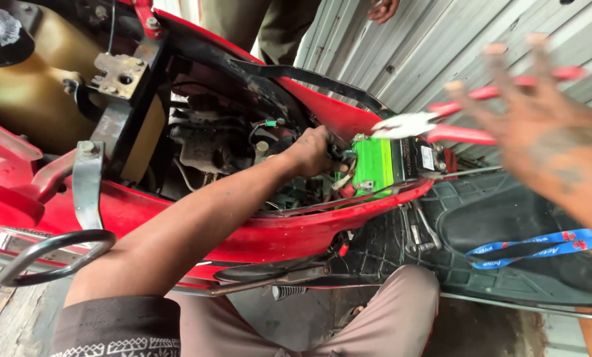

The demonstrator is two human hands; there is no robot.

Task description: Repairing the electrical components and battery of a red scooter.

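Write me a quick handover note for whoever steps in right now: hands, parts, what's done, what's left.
Left hand: reaching into the open red scooter body, gripping the wires beside the green battery.
Right hand: raised, fingers spread, blurred; empty.
Red-handled pliers lie over the battery's top.
Done: seat compartment opened, battery exposed.
Left: battery sits in its bay; whether its wires are connected cannot be told.
Another person stands behind the scooter.

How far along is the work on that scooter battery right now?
Done: the red scooter body is opened up, exposing its wiring. In hand: the left hand grips cables beside the green battery, which sits in its bay; the right hand is blurred, open, near red-handled pliers. Left: battery still in; bay uncovered.
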